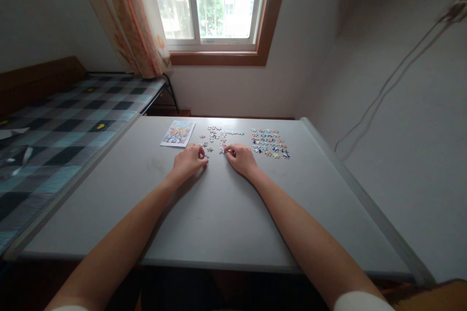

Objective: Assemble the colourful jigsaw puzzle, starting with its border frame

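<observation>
My left hand (189, 159) rests on the white table with thumb and fingertips drawn together at a small puzzle piece (206, 156). Close to its right, my right hand (241, 157) has its fingertips pinched at the lower end of a joined strip of puzzle pieces (223, 141); what they hold is too small to make out. Another joined row (233, 133) runs right from the strip's top. Loose pieces (212, 134) lie left of the strip. Several rows of pieces (270, 142) are spread to the right of my right hand.
A colourful picture sheet (178, 134) lies at the table's back left. The white table (219, 223) has raised side edges. A bed with a checked cover (91, 102) stands left, a window and curtain behind, a wall at right.
</observation>
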